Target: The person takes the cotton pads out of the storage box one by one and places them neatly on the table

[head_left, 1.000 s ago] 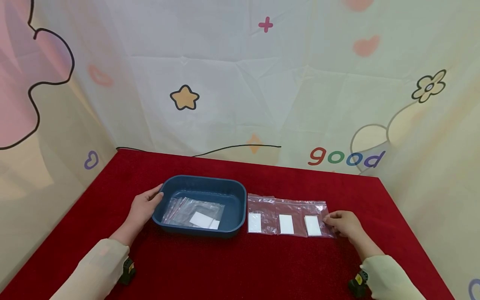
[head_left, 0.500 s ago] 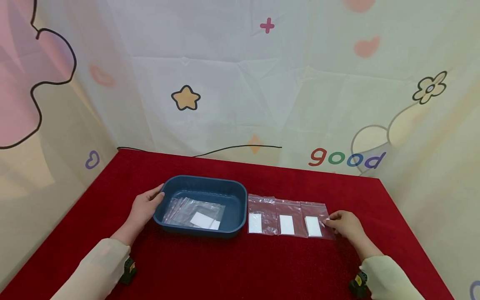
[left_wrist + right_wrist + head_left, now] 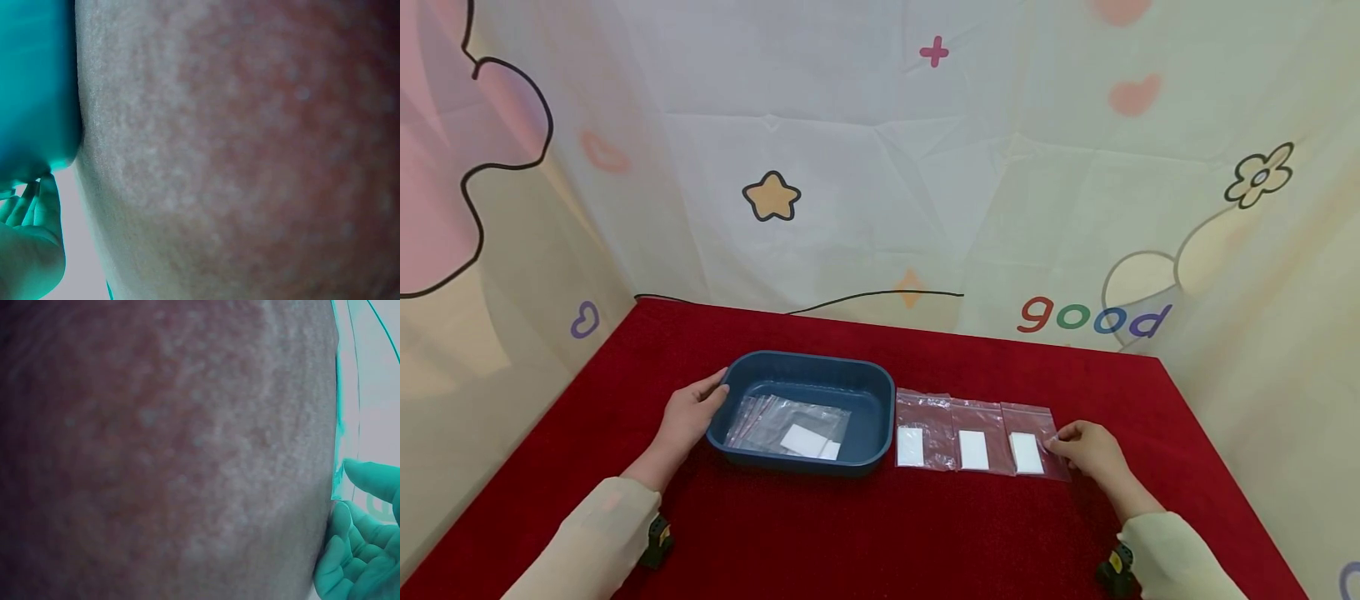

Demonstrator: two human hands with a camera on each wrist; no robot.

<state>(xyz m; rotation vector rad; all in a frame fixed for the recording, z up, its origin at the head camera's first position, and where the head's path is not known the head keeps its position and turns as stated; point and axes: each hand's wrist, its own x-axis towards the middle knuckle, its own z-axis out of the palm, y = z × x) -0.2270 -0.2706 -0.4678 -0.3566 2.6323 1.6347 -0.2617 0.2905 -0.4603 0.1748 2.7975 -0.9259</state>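
Observation:
A blue rectangular plastic basin (image 3: pixel 876 450) stands left of centre on the red cloth. My left hand (image 3: pixel 692 408) holds its left rim, the thumb over the edge and the other fingers against the outer wall in the left wrist view. Inside lie several clear zip bags (image 3: pixel 752 425) with white cards. To the right, three zip bags lie in a row, each with a white card: the left bag (image 3: pixel 936 429), the middle bag (image 3: pixel 996 442) and the right bag (image 3: pixel 1048 425). My right hand (image 3: pixel 1093 450) pinches the right bag's right edge between thumb and finger.
The red cloth (image 3: pixel 880 542) covers the table up to a patterned curtain (image 3: pixel 850 167) behind and at both sides. The row of bags begins right beside the basin's right wall.
The right bag has settled a little flatter under my right hand's fingers. My left hand and the basin stay in place; the head view has shifted very slightly.

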